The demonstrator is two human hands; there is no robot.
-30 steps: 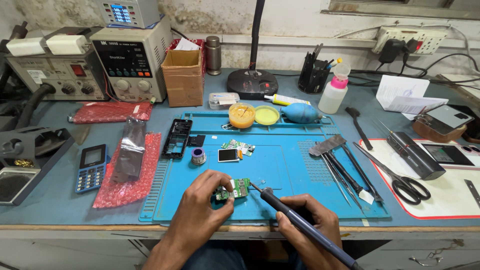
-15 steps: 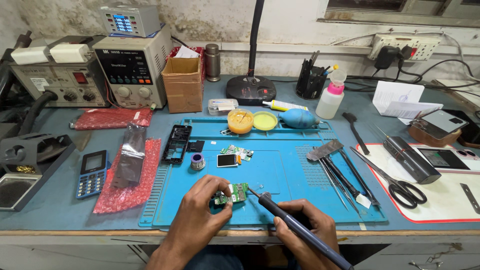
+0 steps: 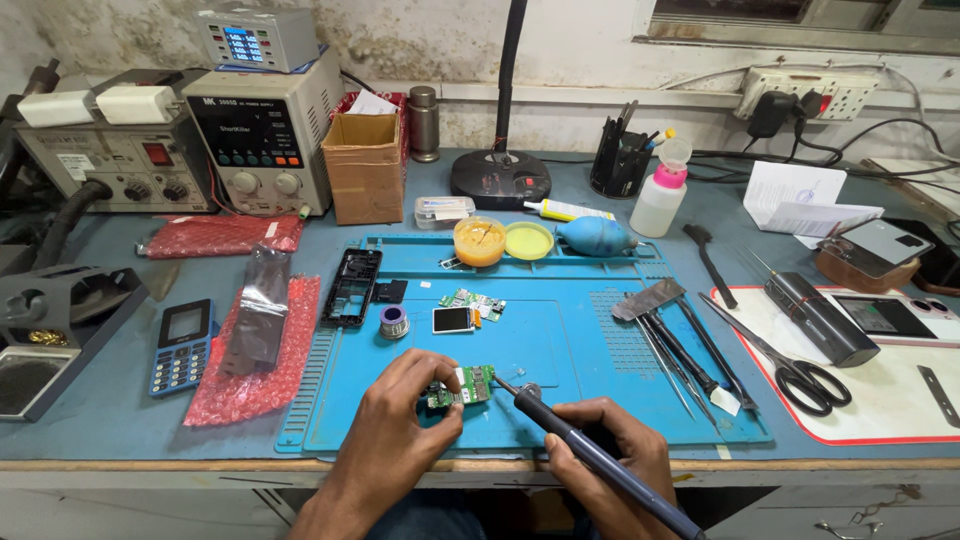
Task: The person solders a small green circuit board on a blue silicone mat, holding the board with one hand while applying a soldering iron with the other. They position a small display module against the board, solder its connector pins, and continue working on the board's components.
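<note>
Pinching a small green circuit board (image 3: 462, 387) at the lower centre of the frame, the left hand (image 3: 400, 425) curls its fingers around the board's edges and holds it just above the ribbed blue silicone mat (image 3: 560, 350). The right hand (image 3: 605, 455), lower right of centre, has its fingers wrapped around the dark, slim cylindrical handle of a soldering iron (image 3: 585, 450), whose thin metal tip meets the board's right edge. Farther up the mat lie a small rectangular display module (image 3: 452, 319), a second green board piece (image 3: 472, 301), a round solder spool (image 3: 394, 322) and a black plastic phone frame (image 3: 352, 287). Left of the mat, on the blue desk (image 3: 120, 420), crinkled red bubble wrap (image 3: 255, 385) carries a grey foil bag (image 3: 262, 310), with a blue keypad phone (image 3: 182, 346) beside it. At right centre, metal tweezers (image 3: 665, 345) and black-handled scissors (image 3: 790, 365) rest flat.
</note>
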